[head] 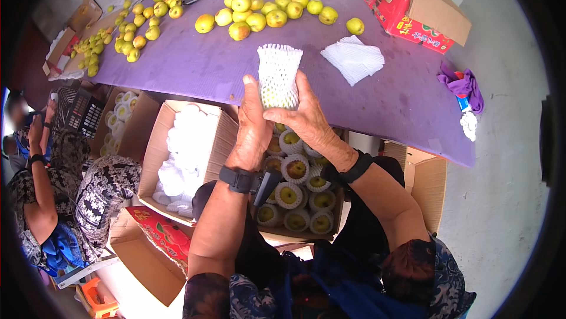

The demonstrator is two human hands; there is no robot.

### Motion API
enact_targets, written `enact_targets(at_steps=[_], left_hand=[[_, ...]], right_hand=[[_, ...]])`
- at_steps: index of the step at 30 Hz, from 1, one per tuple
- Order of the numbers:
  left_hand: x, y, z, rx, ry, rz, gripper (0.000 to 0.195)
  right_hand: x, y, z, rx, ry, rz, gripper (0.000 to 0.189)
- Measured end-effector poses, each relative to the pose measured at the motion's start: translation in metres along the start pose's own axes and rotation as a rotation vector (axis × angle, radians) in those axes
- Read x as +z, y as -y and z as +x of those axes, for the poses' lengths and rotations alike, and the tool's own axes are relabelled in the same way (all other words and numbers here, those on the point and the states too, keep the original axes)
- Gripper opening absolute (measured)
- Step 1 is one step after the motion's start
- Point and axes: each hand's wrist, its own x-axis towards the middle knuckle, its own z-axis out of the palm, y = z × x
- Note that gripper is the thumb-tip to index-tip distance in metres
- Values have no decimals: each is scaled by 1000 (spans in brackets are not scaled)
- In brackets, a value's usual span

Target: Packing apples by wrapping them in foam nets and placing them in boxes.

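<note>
Between my left hand point(254, 120) and my right hand point(307, 115) is a white foam net sleeve point(279, 71) with a yellow-green apple inside its lower end. Both hands press on its sides, and the sleeve's upper part stands up beyond the fingers. Just below them, a cardboard box holds rows of apples in foam nets point(295, 169). Loose yellow-green apples point(256, 22) lie on the purple table covering point(199, 67) beyond my hands. Flat foam net sleeves point(353, 59) rest on the table to the right.
An open cardboard box of white foam nets point(185, 155) stands at the left. Another box of netted apples point(119, 120) is beside it, near a seated person point(42, 199). A red carton point(415, 18) sits at the table's back right, a purple cloth point(468, 87) at its right edge.
</note>
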Motion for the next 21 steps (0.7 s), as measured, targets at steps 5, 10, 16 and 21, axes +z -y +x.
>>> enact_targets(at_steps=[5,10,16,21], left_hand=[[7,-4,1,-123,-16,-159,77],[6,2,0,-168,38,-459,73],[5,3,0,-198,22,-505,49],[3,1,-1,-181,-19,-424,45]], right_hand=[[-5,-6,-1,-123,16,-26,98],[-7,-6,-1,-290,-31,-173,96],[-18,0,4,-629,-51,-803,100],[-17,3,6,-755,-32,-958,107]])
